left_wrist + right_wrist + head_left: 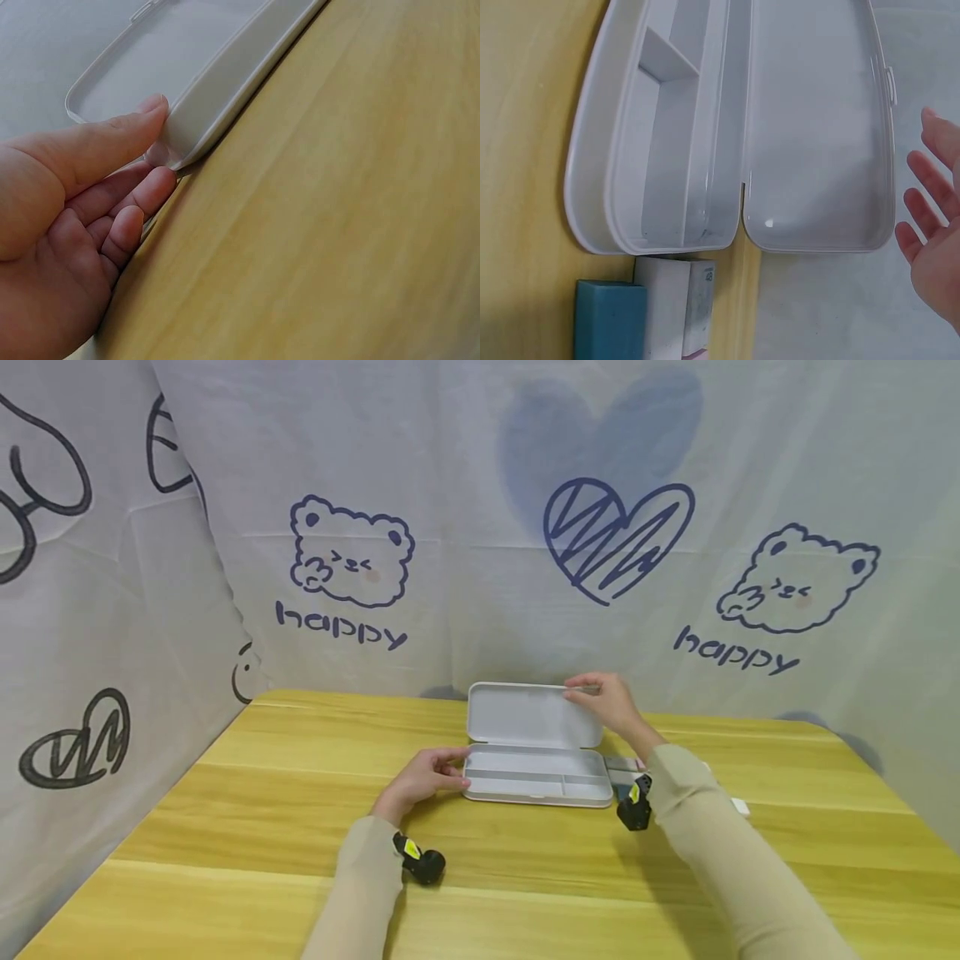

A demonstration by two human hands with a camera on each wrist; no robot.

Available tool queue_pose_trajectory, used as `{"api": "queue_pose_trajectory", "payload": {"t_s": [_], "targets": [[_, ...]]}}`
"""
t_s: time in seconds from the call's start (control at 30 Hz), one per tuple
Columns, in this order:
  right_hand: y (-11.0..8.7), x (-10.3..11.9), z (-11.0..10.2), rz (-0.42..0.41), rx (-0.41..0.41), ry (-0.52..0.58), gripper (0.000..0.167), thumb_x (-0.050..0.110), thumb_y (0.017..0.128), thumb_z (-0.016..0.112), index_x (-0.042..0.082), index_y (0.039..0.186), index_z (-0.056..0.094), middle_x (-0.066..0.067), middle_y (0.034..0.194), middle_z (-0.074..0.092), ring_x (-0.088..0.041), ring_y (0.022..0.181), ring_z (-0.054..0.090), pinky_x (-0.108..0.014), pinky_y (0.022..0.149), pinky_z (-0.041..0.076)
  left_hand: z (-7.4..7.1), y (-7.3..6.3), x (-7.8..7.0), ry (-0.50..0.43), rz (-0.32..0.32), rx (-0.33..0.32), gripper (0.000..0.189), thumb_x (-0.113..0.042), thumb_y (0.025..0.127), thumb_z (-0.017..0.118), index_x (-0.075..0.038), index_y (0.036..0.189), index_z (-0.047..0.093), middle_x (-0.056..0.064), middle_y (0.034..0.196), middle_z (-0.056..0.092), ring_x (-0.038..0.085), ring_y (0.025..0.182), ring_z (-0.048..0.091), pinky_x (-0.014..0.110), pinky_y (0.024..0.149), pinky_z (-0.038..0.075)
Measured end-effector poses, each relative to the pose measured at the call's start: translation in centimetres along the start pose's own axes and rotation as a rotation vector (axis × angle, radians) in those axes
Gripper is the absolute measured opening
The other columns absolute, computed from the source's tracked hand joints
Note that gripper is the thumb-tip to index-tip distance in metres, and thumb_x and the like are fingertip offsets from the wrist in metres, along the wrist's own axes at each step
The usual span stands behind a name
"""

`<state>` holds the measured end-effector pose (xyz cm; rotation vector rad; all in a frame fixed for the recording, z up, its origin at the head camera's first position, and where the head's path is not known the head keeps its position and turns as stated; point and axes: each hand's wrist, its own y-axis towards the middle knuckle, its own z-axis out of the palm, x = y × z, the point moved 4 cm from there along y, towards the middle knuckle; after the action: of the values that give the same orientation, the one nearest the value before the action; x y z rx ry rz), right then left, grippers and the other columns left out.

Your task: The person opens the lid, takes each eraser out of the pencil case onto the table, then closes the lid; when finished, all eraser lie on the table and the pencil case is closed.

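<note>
A white pencil case (537, 787) lies on the wooden table with its lid (517, 714) raised at the back. Long dividers split its bare inside, and a short wall (667, 54) crosses one section. At the case's left end, my left hand (426, 777) pinches the corner, thumb on the rim and fingers curled low against the side, as the left wrist view shows. My right hand (611, 703) is at the lid's upper right corner. In the right wrist view its fingers (930, 184) are spread and loosely extended just beyond the lid's edge.
Right of the case are a teal block (609, 319) and white blocks (662, 307), partly behind the right wrist in the head view. A small white piece (740, 807) lies past the right forearm. A printed cloth (480, 568) hangs behind the table (225, 860).
</note>
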<state>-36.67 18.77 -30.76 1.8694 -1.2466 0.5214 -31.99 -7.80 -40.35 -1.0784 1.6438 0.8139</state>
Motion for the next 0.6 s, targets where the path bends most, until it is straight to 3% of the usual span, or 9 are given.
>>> {"api": "queue_pose_trajectory", "payload": {"t_s": [0.17, 0.4, 0.6], "targets": [[0.4, 0.1, 0.3, -0.033, 0.039, -0.021, 0.023, 0.002, 0.079, 0.064, -0.012, 0.097, 0.061, -0.025, 0.101, 0.059, -0.037, 0.1, 0.052, -0.044, 0.087, 0.037, 0.0, 0.1, 0.1, -0.003, -0.01, -0.001, 0.052, -0.004, 0.078, 0.067, 0.002, 0.126, 0.049, 0.01, 0.093, 0.058, 0.012, 0.073, 0.048, 0.021, 0.051, 0.033], [0.7, 0.1, 0.7, -0.018, 0.108, -0.052, 0.027, 0.001, 0.08, 0.064, -0.013, 0.102, 0.059, -0.026, 0.107, 0.057, -0.039, 0.105, 0.048, -0.045, 0.092, 0.033, 0.1, 0.1, 0.1, -0.019, -0.006, 0.003, 0.052, -0.002, 0.077, 0.067, 0.003, 0.126, 0.048, 0.01, 0.09, 0.057, 0.013, 0.074, 0.048, 0.021, 0.053, 0.034], [0.8, 0.0, 1.1, -0.041, 0.15, -0.081, 0.029, 0.002, 0.081, 0.063, -0.013, 0.105, 0.058, -0.026, 0.109, 0.055, -0.039, 0.107, 0.047, -0.045, 0.093, 0.033, 0.0, 0.1, 0.1, -0.052, 0.001, 0.012, 0.06, 0.004, 0.072, 0.071, 0.006, 0.126, 0.046, 0.015, 0.102, 0.056, 0.014, 0.078, 0.05, 0.021, 0.065, 0.04]]}}
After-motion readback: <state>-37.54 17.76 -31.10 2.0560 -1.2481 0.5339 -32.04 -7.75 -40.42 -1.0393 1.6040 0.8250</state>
